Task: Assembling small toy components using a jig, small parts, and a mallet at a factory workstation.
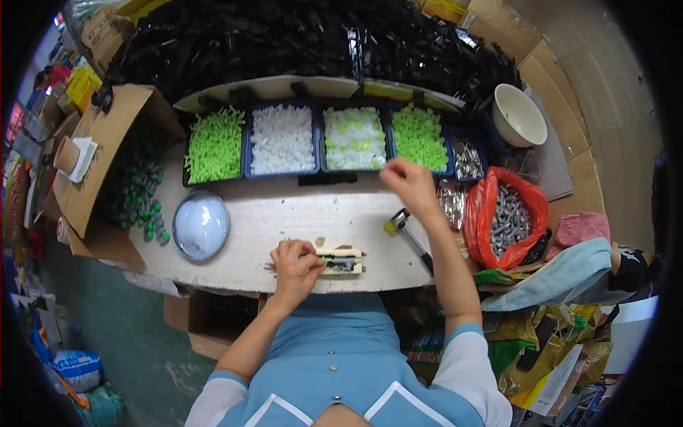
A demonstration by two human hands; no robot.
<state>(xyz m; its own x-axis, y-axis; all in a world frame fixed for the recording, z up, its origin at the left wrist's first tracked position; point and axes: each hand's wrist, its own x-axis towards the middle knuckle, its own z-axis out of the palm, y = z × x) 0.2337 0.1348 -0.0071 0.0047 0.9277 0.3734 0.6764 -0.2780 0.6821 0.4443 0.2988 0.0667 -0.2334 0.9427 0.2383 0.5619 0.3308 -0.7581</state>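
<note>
At the front edge of the table lies a small cream fixture (348, 272) with grey and green parts set in it. My left hand (294, 270) rests at its left end, fingers curled and pinched together over a bit of green; what they grip is too small to make out. Farther out, my right hand (411, 186) hovers just in front of a tray of small bright green pieces (420, 135). Its fingertips are closed together, and whatever may be between them is hidden. A hammer (413, 238) with a yellowish head lies below my right forearm.
Trays of long green pieces (215, 146), white pieces (283, 136) and mixed white-green pieces (355, 135) line the back. A round bowl (201, 226) and open carton (96, 171) stand left. A red bag (478, 228) of grey parts sits right, below a cream bowl (519, 115). Black parts (270, 46) heap behind.
</note>
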